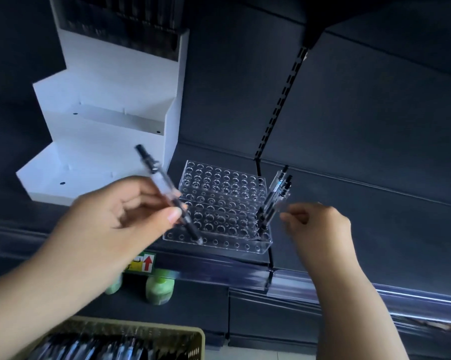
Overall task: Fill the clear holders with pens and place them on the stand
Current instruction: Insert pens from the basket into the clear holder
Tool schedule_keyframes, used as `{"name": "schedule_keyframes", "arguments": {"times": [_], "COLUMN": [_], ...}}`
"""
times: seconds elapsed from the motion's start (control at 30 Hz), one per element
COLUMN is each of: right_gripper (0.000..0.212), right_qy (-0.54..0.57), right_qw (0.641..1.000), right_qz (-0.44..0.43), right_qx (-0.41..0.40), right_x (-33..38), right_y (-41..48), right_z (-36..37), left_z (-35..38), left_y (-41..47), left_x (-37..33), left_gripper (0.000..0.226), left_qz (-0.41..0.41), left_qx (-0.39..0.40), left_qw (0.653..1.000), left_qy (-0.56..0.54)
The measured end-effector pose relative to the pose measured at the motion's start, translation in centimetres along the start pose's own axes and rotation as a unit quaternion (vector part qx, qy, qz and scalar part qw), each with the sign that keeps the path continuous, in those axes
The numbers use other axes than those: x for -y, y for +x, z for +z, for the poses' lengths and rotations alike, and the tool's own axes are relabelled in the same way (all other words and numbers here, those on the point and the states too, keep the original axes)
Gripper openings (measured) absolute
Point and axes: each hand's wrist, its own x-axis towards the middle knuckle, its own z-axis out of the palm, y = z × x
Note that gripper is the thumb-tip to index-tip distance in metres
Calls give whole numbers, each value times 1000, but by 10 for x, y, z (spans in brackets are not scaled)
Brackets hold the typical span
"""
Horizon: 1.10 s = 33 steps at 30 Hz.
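Shop aisle, dark slotted shelving [279, 105], clear price rail [219, 271], white display stand [110, 105], stock basket [193, 336]

The contents of the basket [190, 336] are smeared by motion blur and cut off by the bottom edge. The dark items at the top of the white stand [110, 105] are blurred and cropped by the upper edge. The label with the red arrow [144, 262] is partly covered by the left hand [110, 219]. The green bottles [159, 288] are blurred and cannot be identified.
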Motion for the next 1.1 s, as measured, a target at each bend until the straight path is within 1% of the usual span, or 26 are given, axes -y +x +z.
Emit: {"name": "schedule_keyframes", "arguments": {"times": [0.03,0.17,0.2,0.3,0.37,0.47,0.73,0.93,1.0,1.1], "right_gripper": [17,16,16,15,16,16,15,9,8,8], "right_qy": [5,33,39,55,62,76,101,100,98,89], "right_qw": [1000,999,999,998,998,997,994,993,993,993], "right_qz": [6,15,12,4,3,4,12,9,10,10], "right_qx": [-2,1,3,11,19,32,48,64,70,78], "right_x": [-1,-6,-6,-8,-9,-10,-11,-7,-6,-7], "right_y": [0,-1,-2,-3,-4,-4,-2,-6,-7,-9], "right_z": [-4,-14,-16,-18,-17,-15,-12,-9,-8,-7], "left_z": [10,64,77,109,121,128,136,137,139,141], "left_y": [5,28,33,43,49,56,63,60,58,56], "left_x": [-4,-18,-21,-19,-14,-7,-7,3,7,9], "left_gripper": [30,13,12,19,16,15,13,10,9,10], "left_qz": [2,-8,-6,17,32,39,43,-8,-17,-25], "left_qx": [19,25,37,57,62,69,70,109,120,121], "left_qw": [1000,1000,999,997,994,989,984,974,969,970], "left_qy": [-12,1,10,52,83,126,160,199,215,211]}}
